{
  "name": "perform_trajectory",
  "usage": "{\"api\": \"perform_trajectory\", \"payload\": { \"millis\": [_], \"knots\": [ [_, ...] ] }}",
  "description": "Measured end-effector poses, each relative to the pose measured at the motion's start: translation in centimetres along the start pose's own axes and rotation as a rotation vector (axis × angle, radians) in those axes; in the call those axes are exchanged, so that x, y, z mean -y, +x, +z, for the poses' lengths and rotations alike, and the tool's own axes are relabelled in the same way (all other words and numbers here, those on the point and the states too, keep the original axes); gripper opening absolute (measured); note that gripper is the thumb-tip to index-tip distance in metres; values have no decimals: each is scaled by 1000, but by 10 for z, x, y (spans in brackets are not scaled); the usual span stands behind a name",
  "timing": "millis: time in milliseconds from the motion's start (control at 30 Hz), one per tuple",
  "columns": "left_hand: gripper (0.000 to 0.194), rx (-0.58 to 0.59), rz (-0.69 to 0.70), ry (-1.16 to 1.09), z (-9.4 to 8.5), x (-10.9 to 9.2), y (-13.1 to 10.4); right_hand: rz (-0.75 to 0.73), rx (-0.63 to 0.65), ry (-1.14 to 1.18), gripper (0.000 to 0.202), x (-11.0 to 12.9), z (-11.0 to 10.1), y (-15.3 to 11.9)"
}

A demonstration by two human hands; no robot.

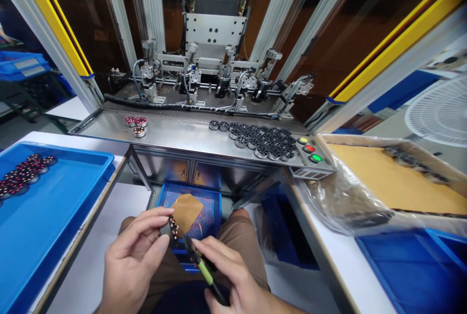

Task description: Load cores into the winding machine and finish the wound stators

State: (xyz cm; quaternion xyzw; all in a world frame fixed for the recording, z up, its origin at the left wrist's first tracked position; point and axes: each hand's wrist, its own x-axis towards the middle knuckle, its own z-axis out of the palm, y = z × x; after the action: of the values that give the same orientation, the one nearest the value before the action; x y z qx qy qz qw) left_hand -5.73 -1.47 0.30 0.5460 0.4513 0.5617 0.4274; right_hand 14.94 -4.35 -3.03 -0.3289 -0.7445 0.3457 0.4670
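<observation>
My left hand (pixel 136 251) pinches a wound motor stator (pixel 168 229) between thumb and fingers. Its dark outer side faces me, and copper coils show along its right edge. In my right hand (pixel 237 270) is a pair of cutters (pixel 204 269) with black and green handles. The tip of the cutters points up and left, close to the stator; whether they touch cannot be told. Below both hands, between the knees, sits a blue bin (pixel 218 204) with a brown piece of card (pixel 188 212) and many thin wire scraps in it.
Three wound stators (pixel 139 130) lie left on the steel ledge (pixel 175 134); many black stators (pixel 260 139) cluster right, beside a button box (pixel 309 149). A blue tray (pixel 62 197) with wound stators is at left. At right are a plastic-lined box (pixel 353 178) and a fan (pixel 440 105).
</observation>
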Motion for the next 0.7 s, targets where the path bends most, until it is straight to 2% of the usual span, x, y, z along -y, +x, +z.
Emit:
{"api": "perform_trajectory", "payload": {
  "millis": [167, 333, 700],
  "knots": [
    [22, -21, 93, 82, 3, -3, -2, -25, 37, 9, 85, 2, -1, 3],
    [23, 27, 101, 96, -2, -2, -2, -71, 46, 65, 80, -1, 0, 9],
    [24, 47, 118, 87, -1, -2, -3, -53, 41, 60, 77, 2, 1, 10]
  ]
}}
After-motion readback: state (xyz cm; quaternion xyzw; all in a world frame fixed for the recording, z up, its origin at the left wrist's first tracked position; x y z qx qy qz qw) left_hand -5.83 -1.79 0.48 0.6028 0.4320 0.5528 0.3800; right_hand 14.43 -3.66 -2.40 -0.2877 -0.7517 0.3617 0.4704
